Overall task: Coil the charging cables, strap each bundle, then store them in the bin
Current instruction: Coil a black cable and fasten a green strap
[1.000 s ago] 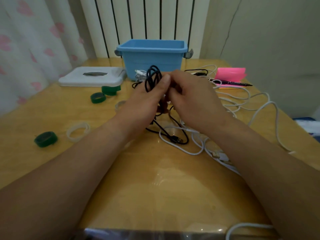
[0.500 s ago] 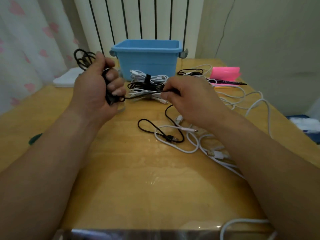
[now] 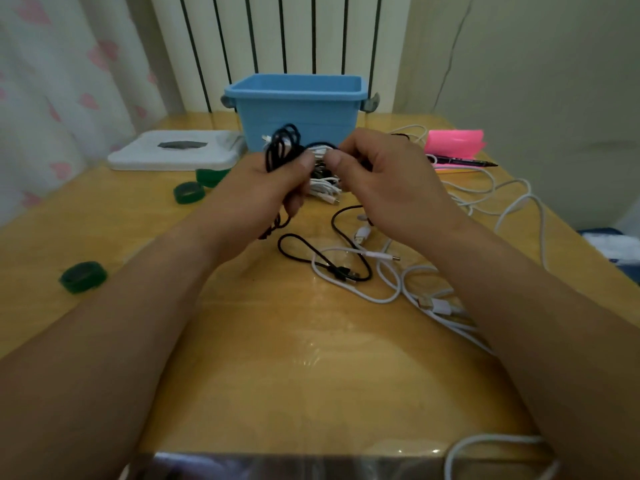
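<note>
My left hand [image 3: 266, 192] grips a coil of black cable [image 3: 282, 147] whose loops stick up above my thumb. My right hand [image 3: 384, 178] pinches the same black cable right beside the left thumb. The cable's loose tail [image 3: 325, 258] trails down onto the wooden table, ending in a plug. Behind my hands lies a strapped bundle of white cables [image 3: 323, 188]. The blue bin [image 3: 298, 109] stands just beyond, at the table's back. Loose white cables [image 3: 398, 282] sprawl to the right.
Green strap rolls [image 3: 83, 277] [image 3: 188, 192] lie on the left of the table. A white lid [image 3: 173, 150] sits at back left. A pink notepad [image 3: 453, 142] and a black pen [image 3: 464, 163] are at back right. Another white cable [image 3: 485, 452] loops at the near edge.
My left hand, out to the left with the coil half a second ago, has come back to the middle. My right hand now meets it, laying another loop onto the coil.
</note>
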A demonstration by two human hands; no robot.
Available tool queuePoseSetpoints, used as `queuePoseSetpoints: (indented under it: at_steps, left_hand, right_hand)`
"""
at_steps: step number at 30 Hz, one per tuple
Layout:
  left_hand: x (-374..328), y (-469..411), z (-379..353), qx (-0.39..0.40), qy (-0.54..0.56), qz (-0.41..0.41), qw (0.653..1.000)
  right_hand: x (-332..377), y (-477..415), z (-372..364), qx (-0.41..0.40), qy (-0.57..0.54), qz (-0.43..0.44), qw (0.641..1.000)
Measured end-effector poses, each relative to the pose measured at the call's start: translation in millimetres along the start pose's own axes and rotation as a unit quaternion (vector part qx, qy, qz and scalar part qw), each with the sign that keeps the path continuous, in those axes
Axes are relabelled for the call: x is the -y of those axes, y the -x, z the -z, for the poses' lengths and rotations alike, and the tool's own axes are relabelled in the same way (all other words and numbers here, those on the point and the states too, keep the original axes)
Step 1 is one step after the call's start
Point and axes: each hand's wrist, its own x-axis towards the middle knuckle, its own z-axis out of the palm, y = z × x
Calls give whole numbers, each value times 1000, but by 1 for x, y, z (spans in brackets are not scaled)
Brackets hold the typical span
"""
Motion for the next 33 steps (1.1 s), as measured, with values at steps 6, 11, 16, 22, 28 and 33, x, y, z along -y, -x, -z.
queuePoseSetpoints:
  at_steps: [6, 11, 16, 22, 28, 33]
  left_hand:
    - [3, -4, -14, 28, 183, -38, 982]
    - [1, -4, -27, -12, 232, -39, 972]
    - [-2, -10, -12, -97, 444, 22, 891]
    - [0, -11, 18, -138, 558, 37, 818]
    - [10, -11, 8, -26, 191, -10, 981]
    - [3, -3, -8, 55, -37, -53, 996]
  right_hand:
    - [5, 5, -5, 7, 2, 6, 1000]
    - [8, 7, -9, 0, -5, 21, 1000]
    - [4, 6, -10, 47, 38, 15, 998]
    - [0, 7, -5, 134, 72, -16, 988]
    - [9, 3, 1, 23, -135, -87, 987]
    - [7, 0, 4, 3, -256, -92, 962]
